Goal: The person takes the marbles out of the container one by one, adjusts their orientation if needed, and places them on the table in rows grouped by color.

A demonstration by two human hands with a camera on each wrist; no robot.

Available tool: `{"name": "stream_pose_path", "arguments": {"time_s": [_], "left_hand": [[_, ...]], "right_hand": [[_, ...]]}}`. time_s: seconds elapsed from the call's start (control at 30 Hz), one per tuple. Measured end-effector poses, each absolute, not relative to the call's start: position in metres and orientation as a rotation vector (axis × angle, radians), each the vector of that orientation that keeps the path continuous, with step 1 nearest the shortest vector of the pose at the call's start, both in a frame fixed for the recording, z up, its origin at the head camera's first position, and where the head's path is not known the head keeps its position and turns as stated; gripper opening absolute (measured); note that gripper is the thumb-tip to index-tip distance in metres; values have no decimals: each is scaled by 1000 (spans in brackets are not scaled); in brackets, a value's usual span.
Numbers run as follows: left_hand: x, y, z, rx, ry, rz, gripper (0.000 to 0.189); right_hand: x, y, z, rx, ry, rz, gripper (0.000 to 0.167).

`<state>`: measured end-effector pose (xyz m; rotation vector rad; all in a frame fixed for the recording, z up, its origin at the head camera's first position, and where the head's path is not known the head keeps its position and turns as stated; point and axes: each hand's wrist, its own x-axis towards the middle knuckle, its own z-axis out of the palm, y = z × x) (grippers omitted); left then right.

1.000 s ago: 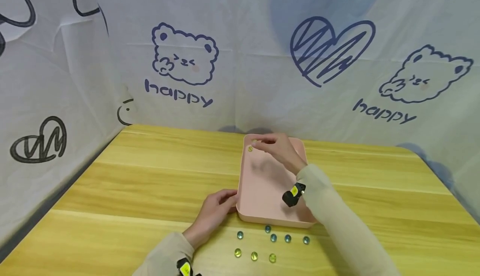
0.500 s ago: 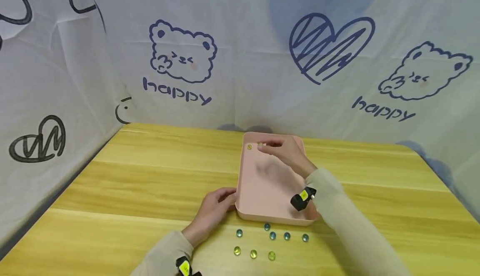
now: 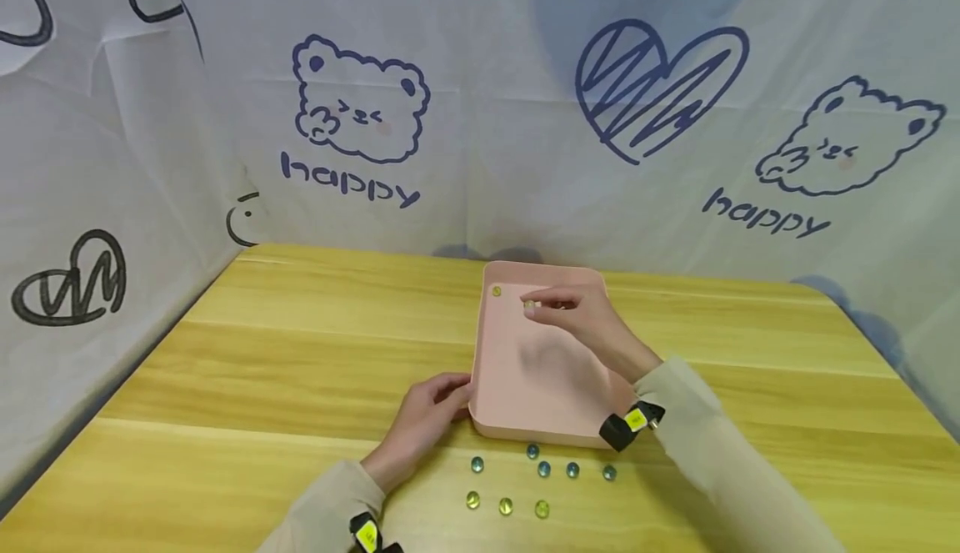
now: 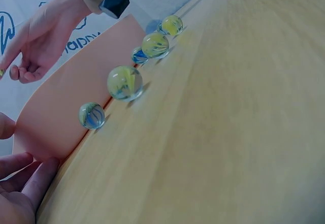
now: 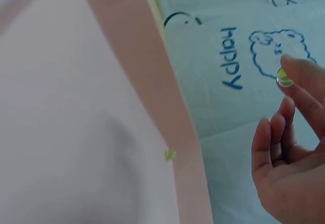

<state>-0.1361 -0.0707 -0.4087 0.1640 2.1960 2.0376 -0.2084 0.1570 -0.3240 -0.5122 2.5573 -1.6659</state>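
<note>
My right hand (image 3: 588, 319) pinches a clear marble with a yellow swirl (image 5: 285, 77) between thumb and forefinger, above the pink tray (image 3: 517, 386). The other fingers of that hand are loosely bent in the right wrist view. Inside the tray, at its far left corner, lies another yellow marble (image 3: 497, 292). My left hand (image 3: 420, 419) rests against the outside of the tray's left wall, near the front corner. Its fingers (image 4: 40, 181) touch the wall low down in the left wrist view.
In front of the tray, several blue marbles (image 3: 573, 470) and three yellow marbles (image 3: 506, 506) lie on the wooden table (image 3: 300, 336). A white cloth (image 3: 480, 161) with bear and heart drawings hangs behind and to the left.
My right hand has moved right and towards me over the tray, with the marble still pinched. The left hand stays at the tray wall. The head view has shifted slightly.
</note>
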Motion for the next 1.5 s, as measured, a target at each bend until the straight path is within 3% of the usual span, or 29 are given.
{"name": "stream_pose_path", "arguments": {"time_s": [0.8,1.5], "left_hand": [[-133,-73,-414,163,2184,2054,34],[-134,-72,-411,162,2183,2048,34]], "right_hand": [[-151,167,-319,-376,2576,-1525,33],[-88,179,-326,-516,2425,-1586,29]]}}
